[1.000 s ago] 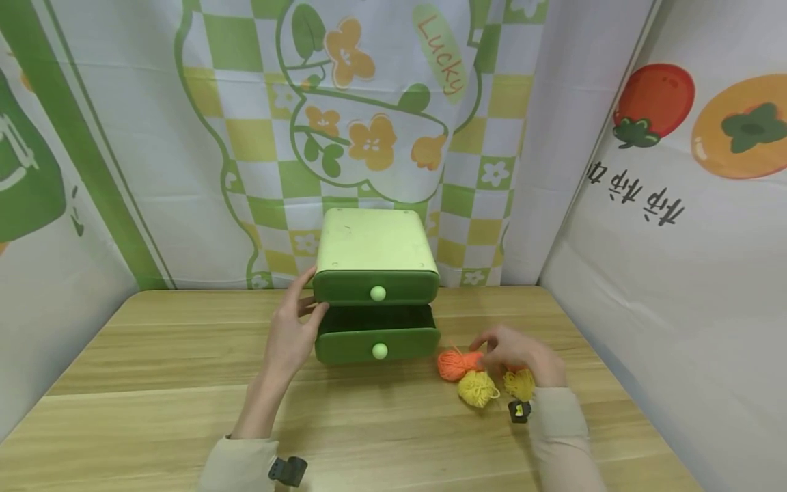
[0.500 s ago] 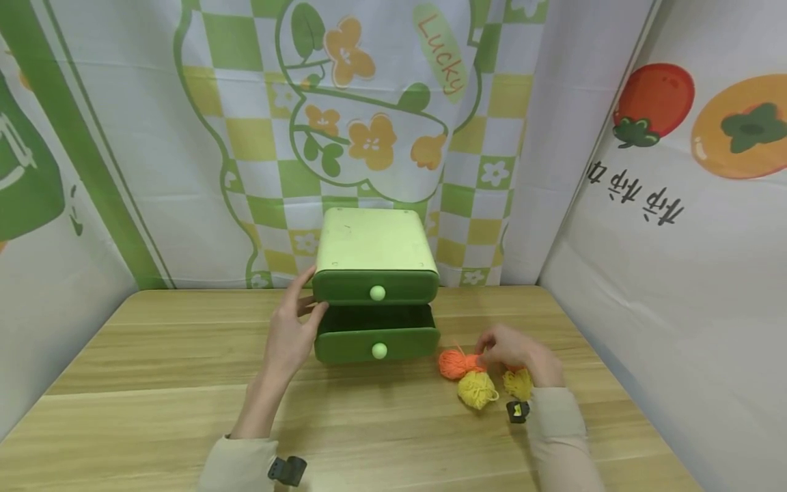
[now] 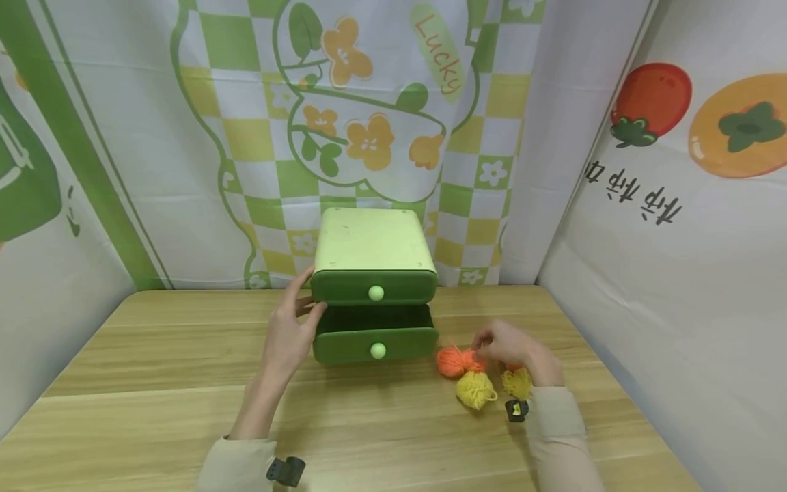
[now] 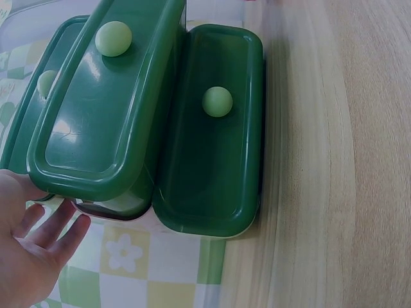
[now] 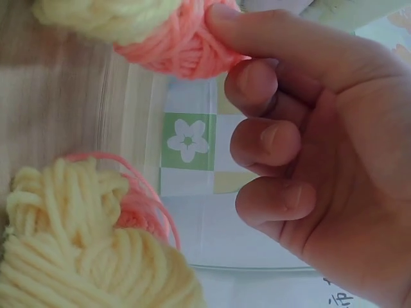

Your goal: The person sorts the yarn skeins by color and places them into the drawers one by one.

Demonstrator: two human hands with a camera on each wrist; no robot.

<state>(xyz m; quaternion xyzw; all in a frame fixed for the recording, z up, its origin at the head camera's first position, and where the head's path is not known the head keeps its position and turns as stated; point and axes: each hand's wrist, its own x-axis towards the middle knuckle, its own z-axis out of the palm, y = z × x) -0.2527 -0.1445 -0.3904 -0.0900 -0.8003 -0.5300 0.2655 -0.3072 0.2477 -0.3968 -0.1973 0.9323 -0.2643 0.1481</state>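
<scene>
Right fingers [image 5: 252, 86], shifted slightly, pinch orange yarn [image 3: 451, 362]; backdrop [image 3: 363, 147] reads "Lucky".

The word "Lucky" [image 3: 438, 55] slants in reddish letters across a light green patch on the back curtain [image 3: 356, 137], toward the upper right of centre in the head view. At the right of that view, black Chinese characters [image 3: 627, 190] run along the side wall sheet [image 3: 664, 307], apparently upside down; two look like 柿, the leftmost is unclear. Black strokes [image 5: 339, 299] at the right wrist view's lower right are cut off, unreadable.
</scene>
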